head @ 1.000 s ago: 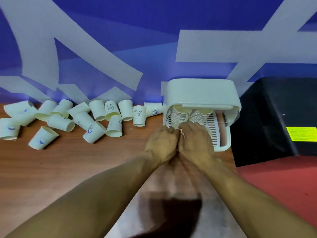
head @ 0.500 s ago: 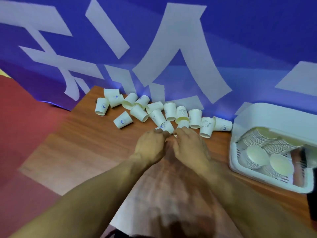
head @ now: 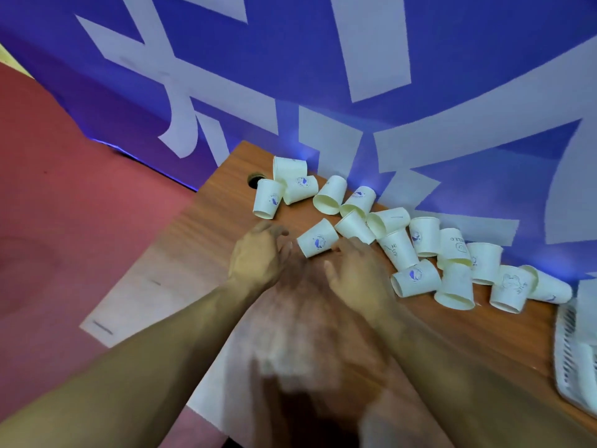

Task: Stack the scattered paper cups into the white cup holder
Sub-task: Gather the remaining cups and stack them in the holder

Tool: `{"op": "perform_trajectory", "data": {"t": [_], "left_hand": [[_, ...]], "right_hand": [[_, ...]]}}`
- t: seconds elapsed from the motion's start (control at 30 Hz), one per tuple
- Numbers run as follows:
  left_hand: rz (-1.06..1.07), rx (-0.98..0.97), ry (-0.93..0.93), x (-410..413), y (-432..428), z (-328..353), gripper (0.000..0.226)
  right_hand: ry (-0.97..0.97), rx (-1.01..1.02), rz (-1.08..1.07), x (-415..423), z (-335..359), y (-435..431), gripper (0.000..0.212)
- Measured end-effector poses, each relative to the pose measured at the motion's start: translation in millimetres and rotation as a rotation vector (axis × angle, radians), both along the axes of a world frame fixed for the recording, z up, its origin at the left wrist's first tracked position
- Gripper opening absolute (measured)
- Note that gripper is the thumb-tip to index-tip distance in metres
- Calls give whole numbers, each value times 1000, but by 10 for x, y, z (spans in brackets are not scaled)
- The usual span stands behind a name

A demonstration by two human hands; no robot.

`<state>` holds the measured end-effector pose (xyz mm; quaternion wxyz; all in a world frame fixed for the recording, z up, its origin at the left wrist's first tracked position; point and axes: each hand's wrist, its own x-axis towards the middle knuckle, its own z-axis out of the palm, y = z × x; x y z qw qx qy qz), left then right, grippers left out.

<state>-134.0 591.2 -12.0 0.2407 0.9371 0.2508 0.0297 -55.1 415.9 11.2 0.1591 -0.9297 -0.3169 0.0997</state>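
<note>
Several white paper cups with small blue prints lie scattered along the back of the wooden table [head: 200,253], most on their sides. The nearest lying cup [head: 317,242] rests between my two hands. My left hand [head: 258,253] hovers just left of it with loosely bent fingers and holds nothing. My right hand [head: 355,270] is just right of that cup, fingers reaching to its lower side; whether they touch it is unclear. The white cup holder [head: 578,357] shows only as a slotted corner at the right edge.
A blue wall with large white shapes stands right behind the cups. The table's left corner has a round cable hole [head: 256,180]. Red floor lies to the left of the table. More cups [head: 452,286] crowd the right side near the holder.
The view has swung left, away from the holder. Both hands left the holder, moved left across the table, came apart, and now flank one lying cup.
</note>
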Motion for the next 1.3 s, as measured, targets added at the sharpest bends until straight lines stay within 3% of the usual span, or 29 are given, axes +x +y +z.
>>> {"op": "perform_trajectory", "data": {"t": [0.23,0.47,0.7,0.93,1.13,1.3], "left_hand": [[152,-192,4,456,758,-286,29],[145,-295,-20,830,1086,-562,36],[41,-237,121,1140,1316,-712,52],[22,-218,270,1082,1310,-769,54],[-3,-173,383,790,1146,-688,24],[-145,-87,403,572,820,-552,24]], "right_hand": [[68,-82,-158,196,-327,505,40],[59,-126,-250,376,-579,808,54],[55,-203,-257,426,-833,978,63],[205,-94,-339,459,-830,1067,65],[237,-68,-346,337,-752,1042,57],[201,-107,-329,122,-578,795,61]]}}
